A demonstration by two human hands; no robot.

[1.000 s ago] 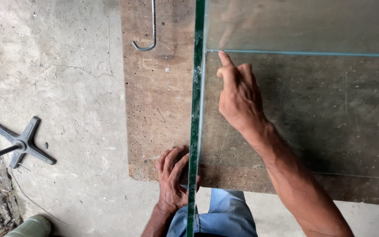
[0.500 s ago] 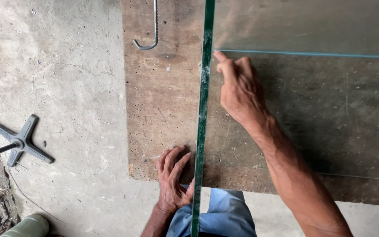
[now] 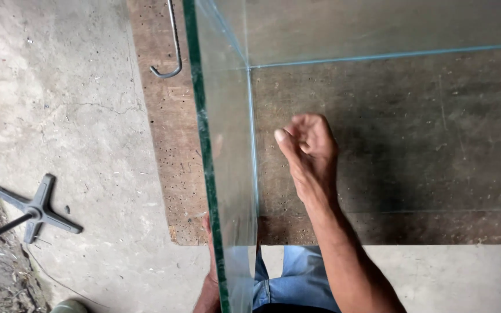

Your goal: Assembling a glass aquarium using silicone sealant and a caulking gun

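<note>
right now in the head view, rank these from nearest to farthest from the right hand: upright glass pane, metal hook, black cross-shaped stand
From the right hand:
1. Upright glass pane, just to its left.
2. Metal hook, up and left on the wooden board.
3. Black cross-shaped stand, far left on the concrete floor.

Glass tank (image 3: 227,145) on wood board (image 3: 169,156); hook rod (image 3: 172,43) behind-left, cross stand (image 3: 36,208) far left on floor (image 3: 76,104).

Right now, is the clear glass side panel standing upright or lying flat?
Upright: the clear glass side panel shows its green top edge, rising from the wooden board.
</note>
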